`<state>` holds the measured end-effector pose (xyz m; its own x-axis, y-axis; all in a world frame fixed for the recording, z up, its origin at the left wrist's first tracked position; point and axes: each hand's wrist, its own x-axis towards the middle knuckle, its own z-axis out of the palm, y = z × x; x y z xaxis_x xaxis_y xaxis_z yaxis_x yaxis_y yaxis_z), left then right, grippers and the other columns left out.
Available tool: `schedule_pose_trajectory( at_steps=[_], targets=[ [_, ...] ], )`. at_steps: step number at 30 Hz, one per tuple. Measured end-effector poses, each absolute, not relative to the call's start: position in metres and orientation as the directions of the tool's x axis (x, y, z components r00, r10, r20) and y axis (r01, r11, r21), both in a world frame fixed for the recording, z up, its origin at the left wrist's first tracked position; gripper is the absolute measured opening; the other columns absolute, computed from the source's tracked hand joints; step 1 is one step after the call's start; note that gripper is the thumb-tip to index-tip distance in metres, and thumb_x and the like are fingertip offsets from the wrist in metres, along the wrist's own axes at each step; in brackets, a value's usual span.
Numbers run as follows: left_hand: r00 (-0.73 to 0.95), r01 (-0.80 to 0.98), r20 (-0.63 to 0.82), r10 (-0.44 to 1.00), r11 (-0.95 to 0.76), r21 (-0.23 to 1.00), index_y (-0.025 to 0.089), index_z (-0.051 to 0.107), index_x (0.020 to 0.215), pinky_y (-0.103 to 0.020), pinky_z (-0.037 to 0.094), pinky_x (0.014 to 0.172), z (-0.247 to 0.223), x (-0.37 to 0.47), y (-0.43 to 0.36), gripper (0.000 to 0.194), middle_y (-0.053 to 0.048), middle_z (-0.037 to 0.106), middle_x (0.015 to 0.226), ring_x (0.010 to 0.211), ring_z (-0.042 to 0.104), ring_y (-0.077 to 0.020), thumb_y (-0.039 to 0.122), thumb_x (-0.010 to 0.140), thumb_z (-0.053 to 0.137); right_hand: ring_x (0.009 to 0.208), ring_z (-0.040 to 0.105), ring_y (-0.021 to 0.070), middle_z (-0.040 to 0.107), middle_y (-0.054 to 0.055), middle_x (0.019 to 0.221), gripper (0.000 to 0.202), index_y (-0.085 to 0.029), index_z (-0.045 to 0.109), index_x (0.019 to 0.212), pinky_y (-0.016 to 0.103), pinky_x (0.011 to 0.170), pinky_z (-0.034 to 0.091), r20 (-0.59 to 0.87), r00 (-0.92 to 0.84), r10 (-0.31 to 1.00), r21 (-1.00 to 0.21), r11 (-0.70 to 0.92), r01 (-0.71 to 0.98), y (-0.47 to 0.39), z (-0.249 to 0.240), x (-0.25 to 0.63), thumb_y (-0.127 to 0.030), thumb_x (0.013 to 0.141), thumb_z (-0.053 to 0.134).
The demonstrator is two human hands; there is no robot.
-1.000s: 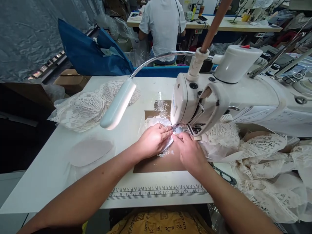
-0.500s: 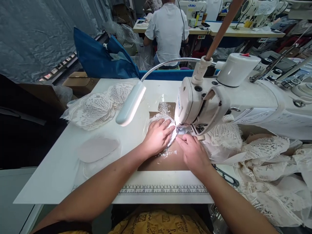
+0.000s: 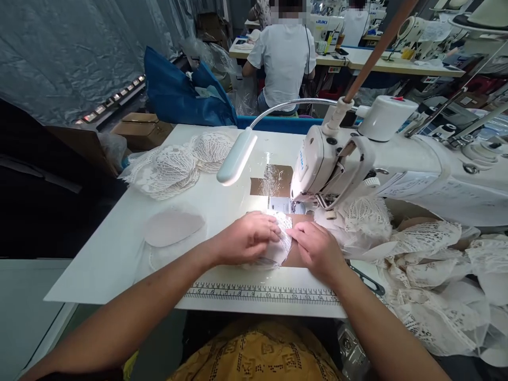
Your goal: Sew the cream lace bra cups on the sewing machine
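A white lace piece lies on the table in front of the sewing machine, apart from the needle area. My left hand is closed, its bent fingers gripping the left side of the lace. At the right edge of the piece, my right hand is closed in a pinch, thumb and forefinger on the border. Brown tape covers part of the tabletop behind the metal needle plate.
White lace pieces rest at the back left, near a lamp. A pale oval pad lies left. More lace is heaped right. A printed ruler runs along the front edge. A person sits beyond.
Both hands and the lace have moved away from the needle toward the table's front edge. My left hand has gone from lying flat on the lace to bent fingers. The camera view has shifted.
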<state>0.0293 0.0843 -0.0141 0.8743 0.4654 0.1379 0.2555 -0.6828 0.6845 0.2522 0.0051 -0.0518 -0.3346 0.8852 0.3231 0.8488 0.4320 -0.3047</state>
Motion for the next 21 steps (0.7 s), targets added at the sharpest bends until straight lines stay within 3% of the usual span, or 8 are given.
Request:
schedule_pose_trajectory(
  at_steps=[2,4,7,9,12,15,18,21],
  targets=[
    [0.759,0.310,0.216,0.614,-0.633,0.709,0.017,0.069,0.105,-0.039,0.047,0.097,-0.011,0.029,0.087,0.030,-0.007,0.069,0.110,0.107,0.061,-0.0199,0.013,0.085,0.046,0.081,0.052,0.0177,0.064,0.005,0.088,0.035,-0.019,0.068,0.103,0.027,0.070,0.039,0.295,-0.353,0.888,-0.309,0.438,0.845,0.005,-0.050,0.250,-0.004,0.083,0.044],
    [0.649,0.452,0.199,0.735,-0.582,0.676,0.015,0.065,0.110,-0.035,0.050,0.087,-0.010,0.032,0.096,0.030,-0.010,0.066,0.114,0.101,0.062,-0.0205,0.018,0.086,0.048,0.080,0.051,0.0177,0.063,0.005,0.086,0.035,-0.019,0.069,0.101,0.027,0.069,0.037,0.263,-0.354,0.897,-0.287,0.423,0.859,0.006,-0.050,0.247,-0.003,0.082,0.044],
    [0.647,0.625,0.001,0.763,-0.531,0.572,0.015,0.064,0.109,-0.030,0.047,0.069,-0.010,0.039,0.114,0.031,-0.008,0.067,0.101,0.084,0.062,-0.0211,0.024,0.081,0.055,0.078,0.049,0.0181,0.062,0.006,0.085,0.035,-0.018,0.069,0.100,0.028,0.067,0.035,0.240,-0.328,0.914,-0.243,0.384,0.891,0.007,-0.051,0.245,-0.002,0.080,0.046],
    [0.687,0.646,-0.172,0.706,-0.486,0.589,0.015,0.066,0.093,-0.026,0.040,0.057,-0.011,0.043,0.124,0.020,-0.003,0.064,0.077,0.068,0.057,-0.0172,0.024,0.078,0.057,0.077,0.048,0.0181,0.061,0.006,0.085,0.035,-0.018,0.069,0.102,0.028,0.067,0.034,0.243,-0.317,0.917,-0.238,0.373,0.897,0.007,-0.053,0.245,-0.002,0.080,0.046],
    [0.755,0.543,-0.292,0.587,-0.309,0.781,0.015,0.059,0.076,-0.022,0.031,0.051,-0.013,0.047,0.133,0.011,0.002,0.054,0.065,0.056,0.047,-0.0115,0.025,0.073,0.061,0.077,0.047,0.0178,0.059,0.005,0.083,0.034,-0.019,0.069,0.103,0.028,0.066,0.033,0.249,-0.314,0.916,-0.251,0.374,0.893,0.007,-0.055,0.247,-0.003,0.082,0.047],
    [0.819,0.334,-0.283,0.500,-0.013,0.943,0.015,0.048,0.069,-0.021,0.033,0.054,-0.015,0.049,0.137,0.023,0.002,0.054,0.070,0.060,0.047,-0.0099,0.026,0.069,0.069,0.075,0.046,0.0173,0.057,0.004,0.081,0.032,-0.019,0.069,0.100,0.028,0.065,0.031,0.254,-0.317,0.914,-0.263,0.380,0.887,0.008,-0.057,0.248,-0.004,0.082,0.047],
    [0.823,0.132,-0.247,0.511,0.251,0.959,0.017,0.035,0.063,-0.022,0.036,0.060,-0.016,0.050,0.138,0.039,0.001,0.054,0.071,0.066,0.050,-0.0095,0.024,0.068,0.072,0.074,0.044,0.0169,0.056,0.004,0.080,0.033,-0.020,0.070,0.099,0.028,0.065,0.030,0.261,-0.321,0.910,-0.281,0.390,0.877,0.008,-0.057,0.248,-0.004,0.082,0.047],
    [0.772,0.047,-0.258,0.581,0.352,0.935,0.017,0.031,0.063,-0.021,0.036,0.059,-0.016,0.048,0.140,0.044,0.002,0.052,0.070,0.064,0.049,-0.0074,0.021,0.066,0.075,0.073,0.043,0.0166,0.055,0.004,0.079,0.033,-0.020,0.069,0.098,0.028,0.064,0.029,0.254,-0.327,0.910,-0.294,0.395,0.870,0.009,-0.057,0.249,-0.003,0.081,0.046]
  ],
)
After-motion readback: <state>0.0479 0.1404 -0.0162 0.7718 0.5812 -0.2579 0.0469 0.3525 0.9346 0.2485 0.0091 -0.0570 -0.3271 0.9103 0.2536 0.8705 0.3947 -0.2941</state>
